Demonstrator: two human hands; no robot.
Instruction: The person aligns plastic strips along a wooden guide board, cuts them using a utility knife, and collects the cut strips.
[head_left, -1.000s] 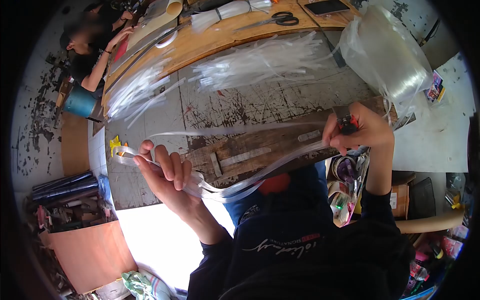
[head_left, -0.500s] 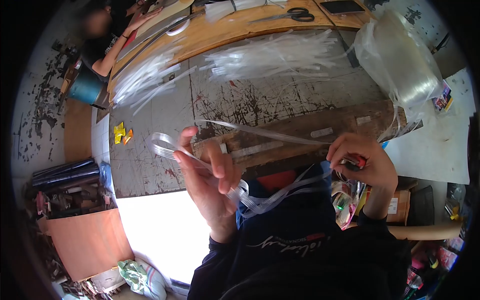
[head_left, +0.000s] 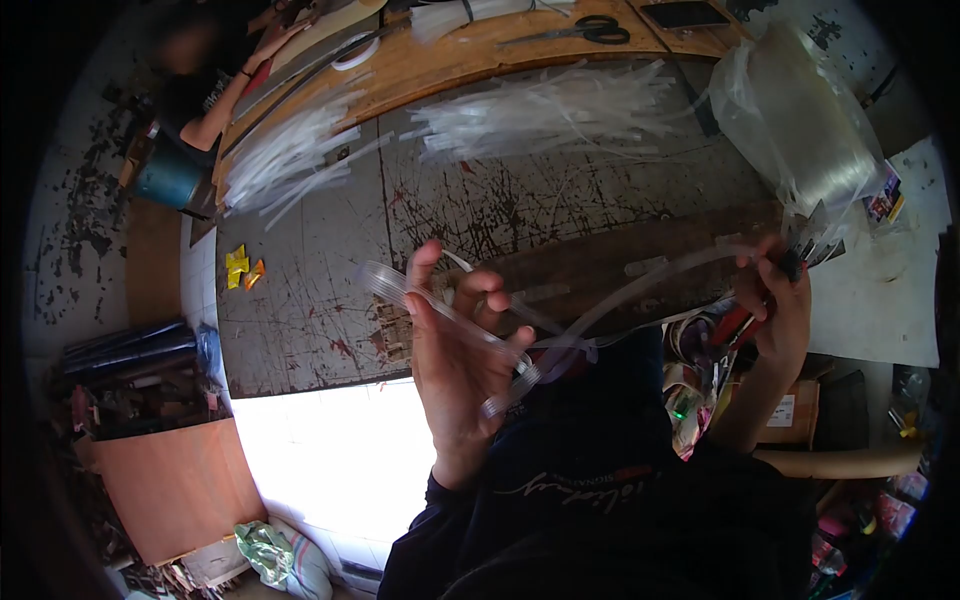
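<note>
My left hand [head_left: 460, 350] is raised over the table's front edge, fingers spread and curled. A clear ribbed plastic strap [head_left: 450, 318] runs across its palm and loops out past the thumb. The strap's other stretch [head_left: 640, 287] arcs to my right hand [head_left: 778, 310], where the fingers close on it near the tips. Tucked in the same hand is a red-handled tool [head_left: 735, 327] with a dark end; its kind is unclear. Below both hands, a wooden board [head_left: 600, 260] lies along the near edge of the scratched grey table [head_left: 300, 330].
Piles of clear strips [head_left: 540, 110] lie farther back, with black scissors [head_left: 600, 30] and a phone-like dark slab [head_left: 685, 13] beyond. A large roll in plastic wrap [head_left: 800, 120] stands right. Small yellow packets [head_left: 237, 265] lie left. Another person's arm [head_left: 225, 105] rests at the far left.
My right hand has moved right and upward, drawing the strap along and showing more of the red tool. My left hand has shifted right, and its fingers are more upright.
</note>
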